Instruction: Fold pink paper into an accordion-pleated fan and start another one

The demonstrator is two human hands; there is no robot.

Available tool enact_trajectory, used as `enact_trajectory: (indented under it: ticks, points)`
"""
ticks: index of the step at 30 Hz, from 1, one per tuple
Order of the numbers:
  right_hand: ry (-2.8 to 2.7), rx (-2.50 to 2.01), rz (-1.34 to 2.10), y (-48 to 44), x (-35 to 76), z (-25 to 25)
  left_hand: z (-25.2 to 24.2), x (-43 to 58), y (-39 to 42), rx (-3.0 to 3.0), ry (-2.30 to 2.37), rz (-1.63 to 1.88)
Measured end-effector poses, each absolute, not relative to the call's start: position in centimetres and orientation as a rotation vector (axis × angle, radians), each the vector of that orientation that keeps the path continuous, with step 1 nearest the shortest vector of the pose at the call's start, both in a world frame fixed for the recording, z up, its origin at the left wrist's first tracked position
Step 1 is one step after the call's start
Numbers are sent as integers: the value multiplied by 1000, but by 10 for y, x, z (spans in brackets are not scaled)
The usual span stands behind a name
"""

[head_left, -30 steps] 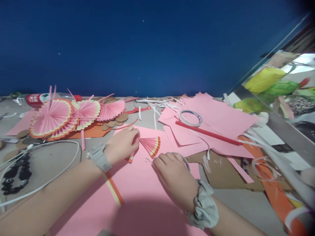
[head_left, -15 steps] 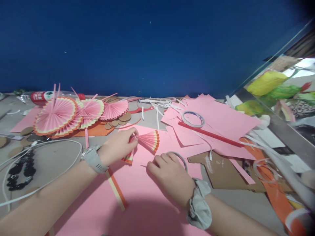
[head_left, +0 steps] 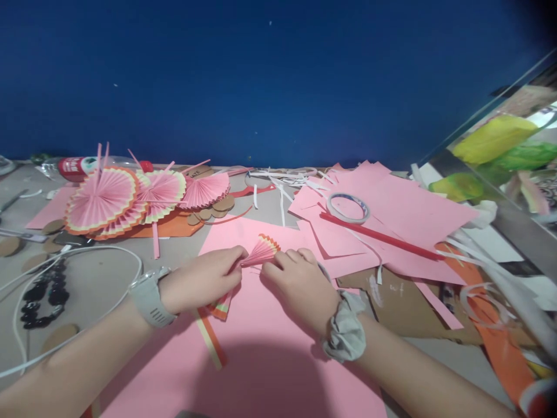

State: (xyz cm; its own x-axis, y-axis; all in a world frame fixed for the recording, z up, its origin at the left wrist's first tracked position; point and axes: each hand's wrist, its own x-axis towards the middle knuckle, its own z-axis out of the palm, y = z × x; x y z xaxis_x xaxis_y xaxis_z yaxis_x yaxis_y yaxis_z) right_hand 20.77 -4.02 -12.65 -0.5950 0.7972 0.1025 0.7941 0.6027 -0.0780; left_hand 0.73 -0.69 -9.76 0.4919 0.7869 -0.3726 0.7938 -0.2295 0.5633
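Observation:
A small pleated paper fan (head_left: pixel 260 251), pink with a yellow and orange rim, is between my hands. My left hand (head_left: pixel 209 276) pinches its gathered narrow end. Another pleated part with the same striped edge (head_left: pixel 221 306) hangs below that hand. At the fan's lower right edge, the curled thumb and forefinger of my right hand (head_left: pixel 302 287) close on the paper. Part of a tape roll (head_left: pixel 324 270) shows behind the right hand; whether its other fingers hold the roll cannot be made out. Beneath both hands lies a large pink sheet (head_left: pixel 256 325).
Finished-looking pink paper rosettes (head_left: pixel 102 200) lie at the left, before a plastic bottle (head_left: pixel 78 167). A tape roll (head_left: pixel 348 208) and a red strip (head_left: pixel 378 235) rest on pink sheets (head_left: pixel 418 215). Cardboard (head_left: pixel 391 307) is at right; a white cable (head_left: pixel 134 255) loops at left.
My right hand has moved up to the fan's edge and my left hand has lowered slightly. The fan is now narrower and more tilted up to the right.

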Motion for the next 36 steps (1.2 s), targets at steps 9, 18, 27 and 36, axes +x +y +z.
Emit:
enact_trajectory:
  ticks: [9,18,27,36]
  points:
    - [-2702,-1310,35,-42,202,-126,-93,15,-16,1994,1267,-40]
    - [-2639,-1251,183,-43,200,-129,-81,16,-1,1762,1000,-206]
    - [-2494,-1252,517,-38,206,-123,-89,19,29,1472,575,-350]
    - [-2426,-1205,648,-36,208,-123,-98,13,33,1352,496,-311]
